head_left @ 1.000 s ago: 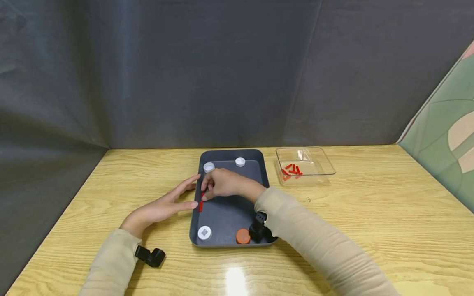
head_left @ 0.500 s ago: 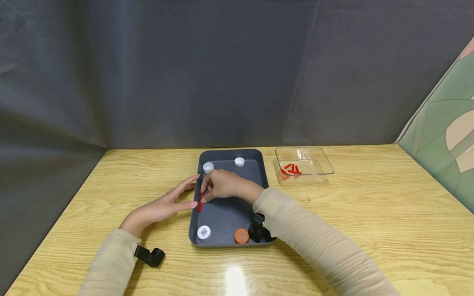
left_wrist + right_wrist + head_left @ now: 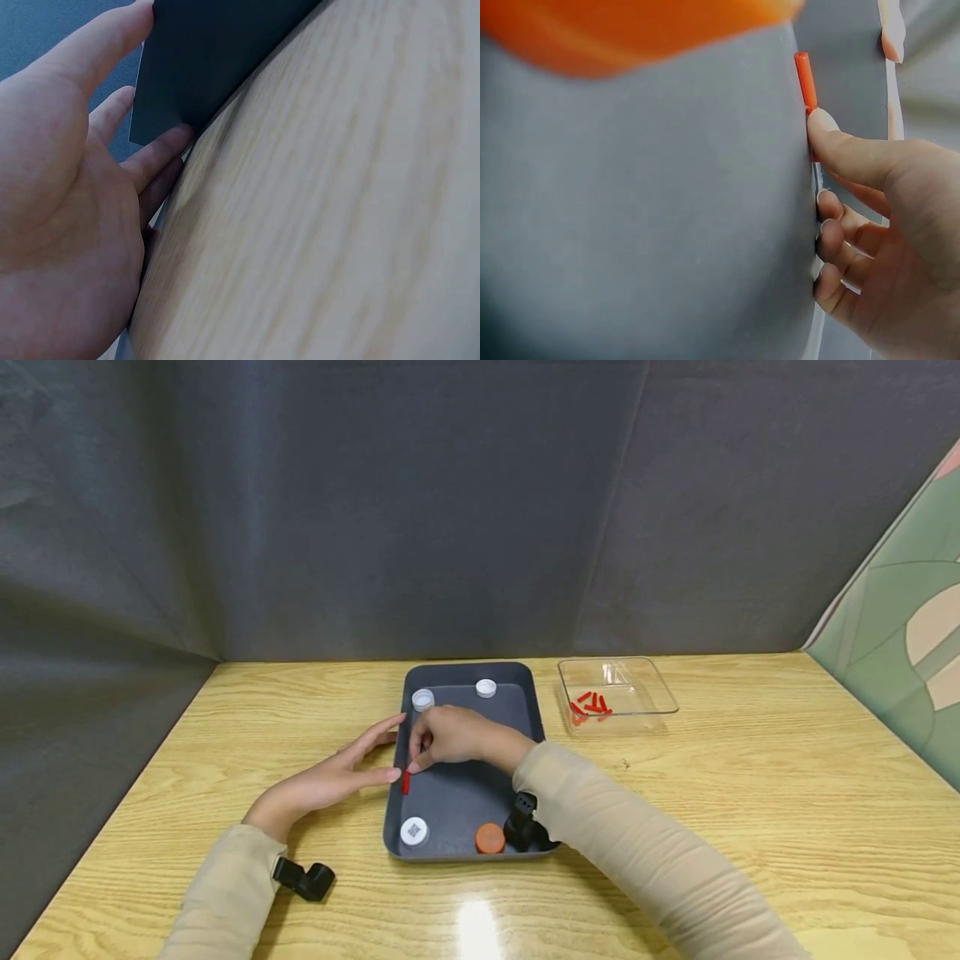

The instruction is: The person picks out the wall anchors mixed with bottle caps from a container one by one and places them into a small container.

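Observation:
In the head view my right hand point(image 3: 446, 735) is inside a dark grey tray point(image 3: 536, 714), low against its left wall. Thumb and index finger pinch a small red stick, mostly covered by the fingers. Another red stick point(image 3: 406, 783) lies along the wall, just in front of the fingertips. The right wrist view has this red stick point(image 3: 806, 81) end to end with the pinched one point(image 3: 815, 157), under the thumb. My left hand point(image 3: 330, 781) touches the tray's left rim with fingers extended. In the left wrist view its fingers lie along the tray's outer wall point(image 3: 199, 64).
Two white caps point(image 3: 423, 699) sit at the tray's far end. A white cap with a printed code point(image 3: 414, 832) and an orange cap point(image 3: 491, 838) are at the near end. Right of the tray, a clear container point(image 3: 637, 693) holds several red sticks point(image 3: 594, 702).
My right fingertips have slid slightly towards me along the tray's left wall, and the front red stick has shifted a little the same way. The left hand stays put.

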A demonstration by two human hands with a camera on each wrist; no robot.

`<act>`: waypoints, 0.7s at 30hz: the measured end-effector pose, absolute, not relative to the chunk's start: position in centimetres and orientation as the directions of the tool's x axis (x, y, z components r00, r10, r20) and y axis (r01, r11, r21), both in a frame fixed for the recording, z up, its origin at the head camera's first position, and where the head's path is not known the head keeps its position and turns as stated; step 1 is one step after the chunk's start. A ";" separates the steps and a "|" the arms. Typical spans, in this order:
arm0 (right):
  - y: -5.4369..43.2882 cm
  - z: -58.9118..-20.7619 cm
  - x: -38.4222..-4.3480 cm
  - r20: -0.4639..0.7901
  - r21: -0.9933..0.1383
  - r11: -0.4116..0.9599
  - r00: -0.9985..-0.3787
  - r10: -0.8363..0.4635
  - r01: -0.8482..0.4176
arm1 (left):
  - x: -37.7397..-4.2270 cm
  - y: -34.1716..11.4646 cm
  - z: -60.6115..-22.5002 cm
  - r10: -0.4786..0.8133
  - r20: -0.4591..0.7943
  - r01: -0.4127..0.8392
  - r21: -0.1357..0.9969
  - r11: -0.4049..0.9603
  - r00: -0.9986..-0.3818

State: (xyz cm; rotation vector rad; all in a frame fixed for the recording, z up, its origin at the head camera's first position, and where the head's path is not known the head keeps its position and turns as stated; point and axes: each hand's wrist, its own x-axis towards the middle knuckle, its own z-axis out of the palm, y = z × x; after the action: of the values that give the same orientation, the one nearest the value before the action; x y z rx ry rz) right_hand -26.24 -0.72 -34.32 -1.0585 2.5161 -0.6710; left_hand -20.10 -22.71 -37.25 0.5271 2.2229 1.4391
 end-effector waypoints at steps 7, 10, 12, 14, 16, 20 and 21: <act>-0.4 -34.1 -26.7 -0.128 -0.591 0.555 -0.611 -0.781 -0.585 | -20.1 -22.7 -37.3 0.533 -0.155 0.076 0.919 0.386 -0.832; -0.2 -33.8 -26.8 -0.137 -0.609 0.541 -0.595 -0.792 -0.580 | -20.1 -22.7 -37.3 0.528 -0.162 0.069 0.918 0.391 -0.833; 0.0 -33.5 -26.8 -0.141 -0.613 0.537 -0.588 -0.796 -0.580 | -20.0 -22.7 -37.2 0.523 -0.168 0.065 0.915 0.398 -0.835; 0.2 -33.3 -26.7 -0.146 -0.604 0.543 -0.588 -0.796 -0.584 | -20.0 -22.7 -37.2 0.521 -0.170 0.064 0.913 0.402 -0.837; 0.3 -33.0 -26.7 -0.154 -0.588 0.554 -0.591 -0.792 -0.589 | -20.0 -22.7 -37.2 0.518 -0.170 0.066 0.912 0.405 -0.838; 0.7 -32.1 -26.5 -0.161 -0.554 0.570 -0.594 -0.788 -0.606 | -20.1 -22.7 -37.2 0.515 -0.166 0.071 0.910 0.409 -0.841; 0.9 -31.8 -26.4 -0.159 -0.553 0.570 -0.594 -0.788 -0.608 | -20.1 -22.7 -37.2 0.514 -0.167 0.071 0.909 0.411 -0.841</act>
State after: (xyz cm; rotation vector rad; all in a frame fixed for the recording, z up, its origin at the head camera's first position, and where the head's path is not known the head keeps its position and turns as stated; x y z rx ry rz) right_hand -26.40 0.86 -31.78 -1.1309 2.4149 -0.6360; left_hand -20.08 -22.71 -37.21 0.4988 2.2489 1.4183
